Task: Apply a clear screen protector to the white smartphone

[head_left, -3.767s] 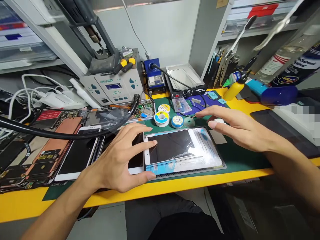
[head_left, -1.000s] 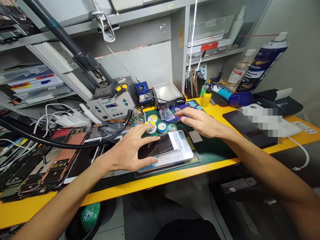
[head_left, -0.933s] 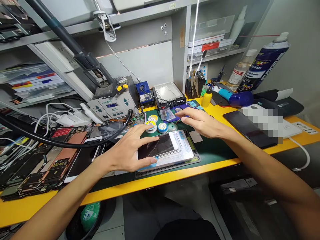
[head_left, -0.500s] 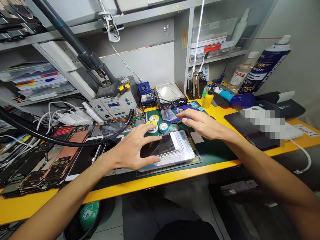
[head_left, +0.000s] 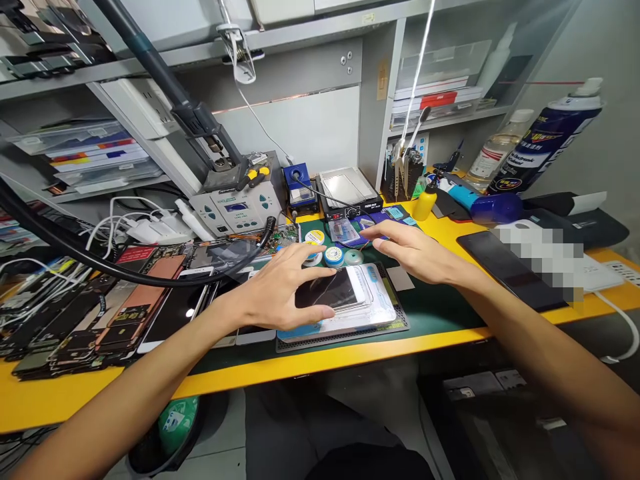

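A white phone with a dark, streaked screen point(head_left: 327, 291) rests on a pale blue-and-white box or pad point(head_left: 383, 310) at the bench's front. Over its left end my left hand point(head_left: 277, 287) spreads its fingers, thumb and forefinger apart above the screen; whether they touch it I cannot tell. My right hand point(head_left: 413, 252) hovers beyond the pad's far right corner, palm down, with fingers stretched out and nothing visible in them. Small round tins, among them a blue-rimmed one point(head_left: 334, 257), and a pale green roll point(head_left: 353, 258) sit between the hands.
Phones and opened phone parts point(head_left: 145, 293) crowd the left side under a black hose point(head_left: 125, 275). Behind stand a grey rework station point(head_left: 235, 207), a blue soldering unit point(head_left: 300, 187) and a heating plate point(head_left: 345, 190). A large dark phone point(head_left: 505, 267) and spray can point(head_left: 547, 143) are at right.
The camera view has turned slightly, so the whole scene sits a little further right in the picture. Both hands keep nearly the same pose over the bench.
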A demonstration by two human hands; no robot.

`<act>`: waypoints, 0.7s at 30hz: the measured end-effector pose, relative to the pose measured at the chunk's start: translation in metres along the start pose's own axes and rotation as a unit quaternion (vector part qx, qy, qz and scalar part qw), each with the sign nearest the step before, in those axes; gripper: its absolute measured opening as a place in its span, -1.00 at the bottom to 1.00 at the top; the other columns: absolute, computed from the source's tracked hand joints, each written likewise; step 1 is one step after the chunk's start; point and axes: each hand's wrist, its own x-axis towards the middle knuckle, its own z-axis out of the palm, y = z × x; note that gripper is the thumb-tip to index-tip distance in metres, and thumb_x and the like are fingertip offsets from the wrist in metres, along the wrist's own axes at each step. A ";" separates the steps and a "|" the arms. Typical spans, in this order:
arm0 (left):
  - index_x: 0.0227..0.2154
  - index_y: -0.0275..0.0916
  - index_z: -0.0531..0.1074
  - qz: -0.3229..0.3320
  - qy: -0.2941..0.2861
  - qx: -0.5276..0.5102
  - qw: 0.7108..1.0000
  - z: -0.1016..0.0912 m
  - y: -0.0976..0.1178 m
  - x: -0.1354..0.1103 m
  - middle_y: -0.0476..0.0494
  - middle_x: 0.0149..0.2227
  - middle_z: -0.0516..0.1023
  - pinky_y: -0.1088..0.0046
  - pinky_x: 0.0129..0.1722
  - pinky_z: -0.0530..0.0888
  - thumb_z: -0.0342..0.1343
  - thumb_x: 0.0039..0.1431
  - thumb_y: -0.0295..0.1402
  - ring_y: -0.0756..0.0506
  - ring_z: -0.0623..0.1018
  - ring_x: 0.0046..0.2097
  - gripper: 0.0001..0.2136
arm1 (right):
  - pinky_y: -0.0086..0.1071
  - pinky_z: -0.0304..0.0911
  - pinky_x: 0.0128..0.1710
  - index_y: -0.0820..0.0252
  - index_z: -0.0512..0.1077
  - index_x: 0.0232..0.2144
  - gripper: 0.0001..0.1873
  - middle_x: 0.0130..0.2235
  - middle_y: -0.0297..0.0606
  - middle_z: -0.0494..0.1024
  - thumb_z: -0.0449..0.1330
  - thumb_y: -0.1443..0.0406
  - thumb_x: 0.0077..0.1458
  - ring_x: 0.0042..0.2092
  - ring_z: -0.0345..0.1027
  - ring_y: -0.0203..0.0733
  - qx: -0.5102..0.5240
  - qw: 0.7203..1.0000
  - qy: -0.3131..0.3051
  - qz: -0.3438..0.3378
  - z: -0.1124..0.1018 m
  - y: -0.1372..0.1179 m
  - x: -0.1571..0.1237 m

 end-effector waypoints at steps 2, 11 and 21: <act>0.26 -0.10 0.46 -0.003 -0.001 0.002 1.000 -0.001 -0.004 -0.007 -0.44 0.38 0.25 -0.28 0.33 0.21 0.17 0.23 0.13 -0.48 0.23 0.39 -0.37 | -0.07 0.28 0.23 0.22 0.51 0.11 -0.56 0.16 -0.10 0.56 0.02 0.18 0.35 0.19 0.42 0.06 0.001 1.000 0.000 0.004 0.000 0.000 0.000; 0.29 -0.07 0.41 -0.030 -0.012 -0.024 0.999 -0.003 -0.017 -0.035 -0.38 0.41 0.23 -0.27 0.34 0.23 0.20 0.24 0.05 -0.49 0.23 0.40 -0.39 | -0.05 0.27 0.24 0.14 0.52 0.10 -0.57 0.16 -0.15 0.57 0.04 0.15 0.34 0.19 0.42 0.08 0.010 1.000 0.002 0.003 0.001 0.000 -0.001; 0.33 -0.04 0.35 -0.047 -0.001 -0.021 0.999 -0.004 -0.026 -0.066 -0.35 0.41 0.25 -0.26 0.34 0.26 0.22 0.26 0.00 -0.48 0.22 0.42 -0.39 | -0.02 0.29 0.25 0.11 0.54 0.08 -0.58 0.17 -0.16 0.57 0.04 0.12 0.33 0.20 0.42 0.13 0.000 1.000 -0.003 0.023 0.000 -0.003 0.000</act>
